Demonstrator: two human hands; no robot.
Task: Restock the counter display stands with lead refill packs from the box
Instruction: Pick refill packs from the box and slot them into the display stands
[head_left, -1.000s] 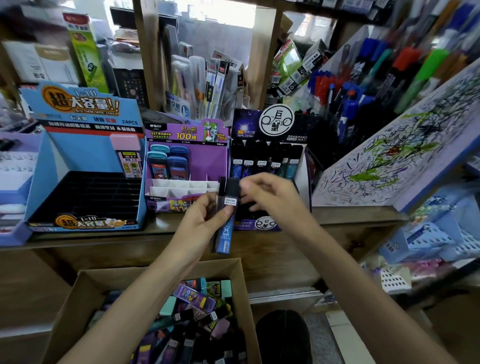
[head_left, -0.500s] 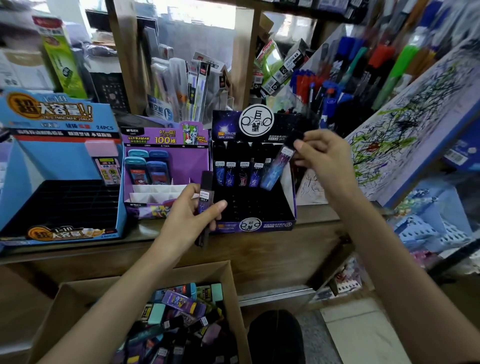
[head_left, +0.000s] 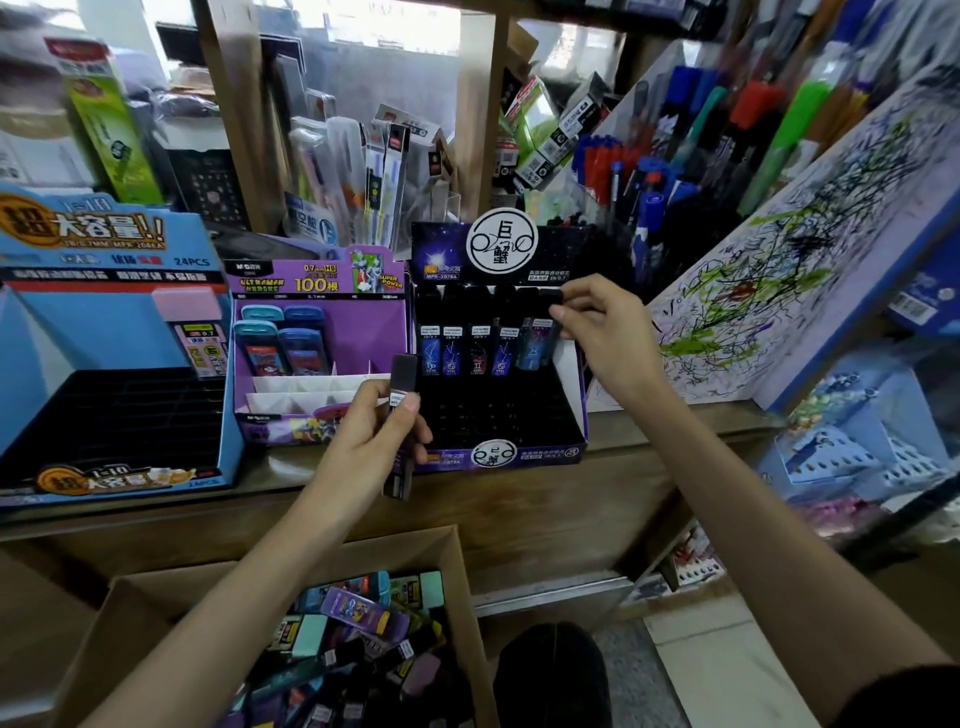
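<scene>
Right hand (head_left: 597, 332) pinches the cap of a lead refill pack (head_left: 539, 343) standing at the right end of the black display stand's (head_left: 540, 453) back row. Left hand (head_left: 371, 441) grips a 2nd pack (head_left: 403, 376) upright, just before the stand on the counter (head_left: 649, 431).

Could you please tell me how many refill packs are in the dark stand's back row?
5. Four packs stand side by side from the left; the fifth pack, at the right end, is pinched by the right hand. Dark front slots may hide more.
</scene>
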